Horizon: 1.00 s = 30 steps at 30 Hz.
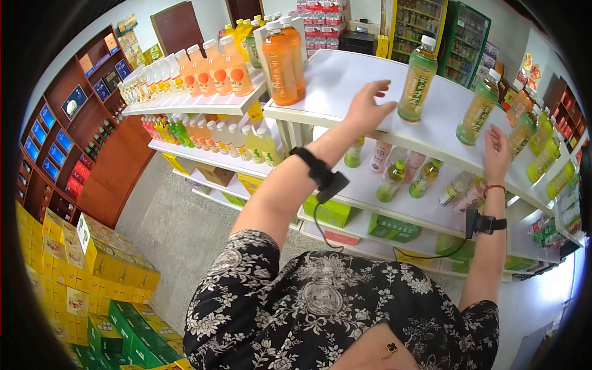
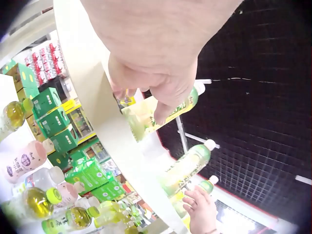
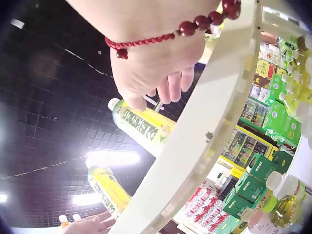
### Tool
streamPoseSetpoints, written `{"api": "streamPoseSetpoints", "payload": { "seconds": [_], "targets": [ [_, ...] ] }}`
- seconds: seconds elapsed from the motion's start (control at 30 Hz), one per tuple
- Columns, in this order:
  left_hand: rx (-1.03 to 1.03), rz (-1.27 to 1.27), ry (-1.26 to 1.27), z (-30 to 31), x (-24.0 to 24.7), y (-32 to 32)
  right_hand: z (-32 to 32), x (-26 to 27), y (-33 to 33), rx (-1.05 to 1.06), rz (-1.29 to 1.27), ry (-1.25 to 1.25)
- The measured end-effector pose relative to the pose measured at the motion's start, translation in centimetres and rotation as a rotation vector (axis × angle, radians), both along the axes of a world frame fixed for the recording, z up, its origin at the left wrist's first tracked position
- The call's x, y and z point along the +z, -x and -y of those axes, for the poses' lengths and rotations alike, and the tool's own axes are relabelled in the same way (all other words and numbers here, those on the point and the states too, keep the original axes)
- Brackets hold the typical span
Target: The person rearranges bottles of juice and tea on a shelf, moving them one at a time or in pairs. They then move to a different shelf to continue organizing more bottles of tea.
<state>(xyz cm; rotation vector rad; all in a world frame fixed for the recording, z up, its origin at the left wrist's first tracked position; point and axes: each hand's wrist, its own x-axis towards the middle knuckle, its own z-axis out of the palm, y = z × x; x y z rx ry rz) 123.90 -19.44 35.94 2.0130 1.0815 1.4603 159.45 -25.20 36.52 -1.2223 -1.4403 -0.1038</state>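
Note:
In the head view my left hand (image 1: 370,110) is over the white shelf top, fingers apart, left of a green-capless-looking tea bottle with a white cap (image 1: 418,83); it holds nothing. A matching bottle (image 1: 479,110) stands further right, tilted by the lens. My right hand (image 1: 497,151) is beside that bottle at the shelf edge, fingers loosely bent and empty. The left wrist view has my left hand (image 2: 151,53) before a bottle (image 2: 141,114). In the right wrist view my right hand (image 3: 156,68) hangs near a yellow-green bottle (image 3: 144,129); contact cannot be told.
Orange bottles (image 1: 280,68) stand at the shelf's left end, and more green bottles (image 1: 542,161) at the right. A lower shelf holds tea and pink bottles (image 1: 391,182). Peach drinks (image 1: 234,68) line the left shelf. Stacked cartons (image 1: 117,259) stand on the floor at left.

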Motion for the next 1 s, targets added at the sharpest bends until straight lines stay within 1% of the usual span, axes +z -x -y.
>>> {"api": "streamPoseSetpoints", "payload": {
  "seconds": [0.07, 0.13, 0.2, 0.27, 0.3, 0.33, 0.37, 0.4, 0.47, 0.5, 0.53, 0.57, 0.6, 0.63, 0.67, 0.7, 0.77, 0.8, 0.87, 0.9, 0.97, 1.0],
  "targets": [
    [0.041, 0.055, -0.163, 2.0, 1.8, 3.8, 0.9, 1.1, 4.2, 0.029, 0.006, -0.034],
    [0.125, 0.183, -0.333, 2.8, 2.6, 7.7, 1.5, 2.1, 9.3, 0.201, 0.113, -0.057],
    [0.064, 0.499, -0.303, 1.7, 2.6, 12.0, 1.8, 2.8, 15.0, 0.396, 0.202, 0.043],
    [0.231, 0.543, -0.373, 1.9, 3.8, 15.7, 1.6, 3.2, 20.6, 0.559, 0.228, 0.180],
    [0.222, 0.536, -0.374, 1.7, 4.0, 17.4, 0.9, 3.2, 23.2, 0.600, 0.237, 0.231],
    [0.258, 0.564, -0.314, 1.3, 4.0, 19.1, 0.0, 2.9, 25.7, 0.641, 0.242, 0.283],
    [0.294, 0.590, -0.249, 1.0, 4.1, 20.2, -0.8, 2.7, 27.8, 0.656, 0.234, 0.297],
    [0.287, 0.581, -0.249, 0.5, 4.0, 21.4, -2.0, 2.2, 30.1, 0.674, 0.229, 0.305],
    [0.310, 0.483, -0.131, -0.4, 3.5, 23.1, -4.0, 1.1, 34.5, 0.566, 0.239, 0.313],
    [0.302, 0.410, -0.095, -0.7, 3.1, 23.6, -4.8, 0.9, 36.4, 0.560, 0.228, 0.315],
    [0.294, 0.403, -0.092, -0.8, 2.8, 23.9, -5.4, 0.8, 38.0, 0.502, 0.243, 0.283],
    [0.261, 0.366, 0.000, -0.8, 2.5, 24.1, -5.9, 0.7, 39.3, 0.444, 0.258, 0.250],
    [0.228, 0.326, 0.093, -1.0, 2.2, 24.3, -6.3, 0.6, 40.2, 0.438, 0.248, 0.252],
    [0.221, 0.318, 0.091, -1.2, 1.8, 24.3, -6.6, 0.6, 41.0, 0.505, 0.187, 0.277],
    [0.170, 0.327, 0.127, -1.5, 1.2, 24.0, -7.0, 0.5, 41.7, 0.573, 0.126, 0.302],
    [0.120, 0.336, 0.165, -1.4, 0.8, 23.6, -7.2, 0.4, 42.3, 0.568, 0.120, 0.302],
    [0.078, 0.351, 0.140, -1.3, 0.3, 22.8, -7.6, 0.5, 43.2, 0.469, 0.130, 0.334],
    [0.042, 0.369, 0.116, -1.3, 0.3, 22.6, -7.7, 0.7, 43.3, 0.463, 0.126, 0.333],
    [0.041, 0.351, 0.149, -1.7, 0.2, 22.7, -7.9, 0.9, 43.5, 0.451, 0.104, 0.381],
    [0.071, 0.348, 0.162, -1.4, 0.4, 22.5, -7.8, 1.1, 43.6, 0.444, 0.098, 0.382],
    [0.096, 0.342, 0.181, -1.6, 0.2, 22.0, -7.6, 1.5, 43.8, 0.339, 0.138, 0.457],
    [0.111, 0.271, 0.119, -1.8, 0.0, 21.8, -7.5, 1.4, 43.6, 0.334, 0.134, 0.463]
  ]
}}
